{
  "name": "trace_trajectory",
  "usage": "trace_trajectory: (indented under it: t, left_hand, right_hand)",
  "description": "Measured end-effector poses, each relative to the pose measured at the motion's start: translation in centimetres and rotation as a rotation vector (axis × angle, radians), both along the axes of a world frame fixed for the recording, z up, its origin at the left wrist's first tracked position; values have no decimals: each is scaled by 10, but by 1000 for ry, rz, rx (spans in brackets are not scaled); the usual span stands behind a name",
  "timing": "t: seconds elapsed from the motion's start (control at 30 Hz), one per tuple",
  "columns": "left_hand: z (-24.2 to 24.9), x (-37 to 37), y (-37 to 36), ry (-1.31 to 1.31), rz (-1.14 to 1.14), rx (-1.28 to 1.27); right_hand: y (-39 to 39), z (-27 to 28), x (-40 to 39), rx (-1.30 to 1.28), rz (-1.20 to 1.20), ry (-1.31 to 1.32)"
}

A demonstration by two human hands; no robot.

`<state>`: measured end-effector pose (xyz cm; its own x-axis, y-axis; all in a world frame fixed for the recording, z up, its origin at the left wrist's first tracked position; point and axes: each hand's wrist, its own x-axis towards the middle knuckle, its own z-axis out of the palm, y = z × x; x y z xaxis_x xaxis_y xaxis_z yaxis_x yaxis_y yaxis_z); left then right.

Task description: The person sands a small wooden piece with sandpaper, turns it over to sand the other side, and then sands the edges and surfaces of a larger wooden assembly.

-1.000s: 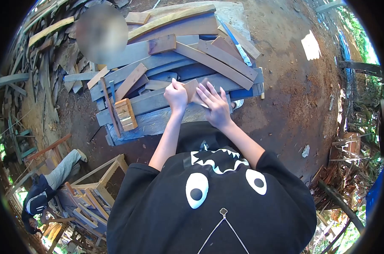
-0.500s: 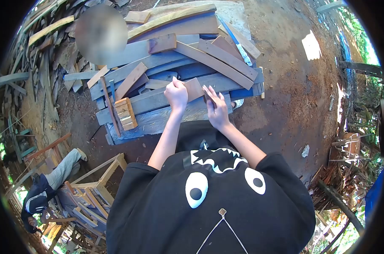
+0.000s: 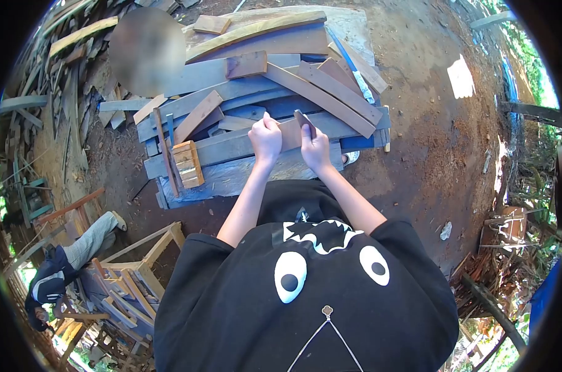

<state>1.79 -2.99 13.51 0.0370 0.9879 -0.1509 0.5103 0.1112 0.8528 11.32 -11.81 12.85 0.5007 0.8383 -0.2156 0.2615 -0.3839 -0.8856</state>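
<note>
My left hand [image 3: 265, 139] is closed in a fist over the workbench, thumb side up; I cannot tell what is inside it. In my right hand [image 3: 316, 150] a thin, dark flat piece [image 3: 304, 121] stands up, gripped between thumb and fingers with its top end free. Between the two hands a short brown wood board [image 3: 289, 134] lies across a long grey plank [image 3: 222, 146], its left end right beside my left fist. Left of the hands, a small block of joined wood strips [image 3: 188, 164] rests near the bench's front edge.
Loose boards [image 3: 330, 93] and a brown wood block [image 3: 246, 64] cover the far side of the bench. A blue-and-white handled tool [image 3: 358, 77] lies at the right. Another person [image 3: 76, 260] is at the lower left by a wooden frame [image 3: 148, 260]. Scrap wood [image 3: 52, 99] is piled at upper left.
My right hand has turned and closed, tilting the dark flat piece from low by the brown board to upright. The left fist has shifted slightly right in view and stays closed.
</note>
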Motion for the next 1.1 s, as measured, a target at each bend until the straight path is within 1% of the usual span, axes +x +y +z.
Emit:
trace_trajectory:
  t: [0.03, 0.1, 0.17, 0.2, 0.27, 0.3, 0.37, 0.43, 0.5, 0.6, 0.63, 0.73, 0.77, 0.87, 0.9, 1.0, 1.03, 1.1]
  left_hand:
    - [1, 1, 1, -5, 9, -8]
    - [1, 0, 4, -13, 39, -16]
    - [-6, 3, 3, 17, 69, 11]
    - [-4, 3, 3, 21, 69, -4]
    - [-3, 1, 5, 24, 33, -19]
    - [-3, 1, 5, 26, 13, -28]
    - [-4, 1, 5, 15, 16, -37]
    - [-3, 1, 6, 11, 36, -40]
    - [-2, 2, 7, 13, 84, -37]
    - [-1, 4, 4, -25, 81, 4]
    - [-7, 3, 6, -6, 57, 38]
    - [-5, 0, 8, -12, -38, 9]
    - [-8, -3, 11, -9, -20, 37]
    - [-4, -8, 13, -49, 45, -7]
    - [-4, -9, 14, -20, 90, -23]
    - [-17, -12, 26, -107, 242, -99]
    - [-9, -17, 28, -135, 238, -168]
    - [-22, -33, 33, -286, 218, -221]
  right_hand:
    - [9, -1, 0, -52, -27, 45]
    - [0, 9, -7, -55, -24, 32]
    - [-28, 4, -5, 35, 7, -5]
    - [-39, -2, -6, 106, 37, -78]
    - [-35, -6, -6, 81, 27, -136]
    - [-24, -9, -2, -39, -1, -52]
    - [7, -12, -2, 110, -86, -59]
    - [4, 5, -5, 12, -47, -56]
    - [-13, 2, -6, 70, 47, -161]
    - [-37, 5, -7, 40, 53, -240]
    - [-31, -2, -5, -44, 44, -198]
    - [15, 29, -1, -276, 38, 1]
    - [19, 31, -2, -264, 52, 0]
    - [-3, 22, -8, -26, 60, -127]
    - [-13, 24, -6, -2, 70, -128]
    - [-35, 31, 10, 38, 90, -86]
    - [-37, 34, 17, -65, -1, 27]
    - [-34, 32, 33, 76, -192, 150]
